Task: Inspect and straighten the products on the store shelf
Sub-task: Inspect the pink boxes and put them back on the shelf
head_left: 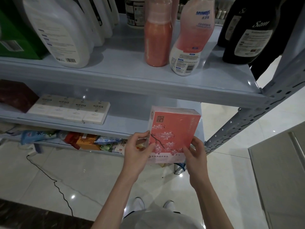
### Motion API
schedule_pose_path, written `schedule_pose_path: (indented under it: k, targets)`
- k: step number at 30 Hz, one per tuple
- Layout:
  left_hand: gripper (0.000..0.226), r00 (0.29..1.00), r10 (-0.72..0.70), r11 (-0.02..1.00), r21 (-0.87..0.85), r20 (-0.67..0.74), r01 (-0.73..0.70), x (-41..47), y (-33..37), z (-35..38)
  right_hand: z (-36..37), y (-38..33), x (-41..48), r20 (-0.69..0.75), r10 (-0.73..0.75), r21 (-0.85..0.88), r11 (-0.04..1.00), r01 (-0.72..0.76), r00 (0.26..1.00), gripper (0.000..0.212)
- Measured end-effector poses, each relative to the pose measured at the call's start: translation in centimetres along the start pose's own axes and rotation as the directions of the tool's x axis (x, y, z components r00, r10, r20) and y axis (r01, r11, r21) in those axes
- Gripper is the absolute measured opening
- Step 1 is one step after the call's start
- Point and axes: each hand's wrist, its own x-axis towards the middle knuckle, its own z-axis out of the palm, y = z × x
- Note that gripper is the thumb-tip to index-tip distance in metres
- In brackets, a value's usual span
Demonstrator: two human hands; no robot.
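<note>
Holding pink blossom box upright w/ both hands, just in front of mid shelf near its right end. Gripping left edge w/ left hand, curled fingers round it; pinching lower right corner w/ right hand. Possibly touching shelf lip, hard to tell.

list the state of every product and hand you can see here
pink blossom box, sealed, held in front of the middle shelf, printed face towards the camera
left hand, fingers grip the box's left edge
right hand, fingers grip its lower right edge
orange bottle, upright, capped
senways bottle, standing, barcode side out
white jug, upright
black bottle, upright
white boxes, flat, side by side in a row
</note>
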Motion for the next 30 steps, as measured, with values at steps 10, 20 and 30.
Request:
schedule_pose_path:
  k: [10, 20, 30]
  targets:
    - [0.023, 0.996, -0.047, 0.999, -0.018, -0.080, 0.045, 0.8, -1.8, -0.4, 0.2, 0.0, -0.7, 0.119, -0.114, -0.041, 0.992, 0.120, 0.986, 0.043]
    - [0.022, 0.979, -0.154, 0.987, -0.063, -0.133, 0.147, 1.4, -2.5, -1.5, 0.7, -0.6, -1.1, 0.288, -0.214, -0.104, 0.962, 0.253, 0.933, 0.046]
    - [0.025, 0.985, -0.149, 0.981, -0.137, -0.082, 0.137, 1.1, -0.6, -2.1, 0.3, -2.6, -1.1, 0.193, -0.045, 0.072, 0.997, 0.032, 0.980, 0.037]
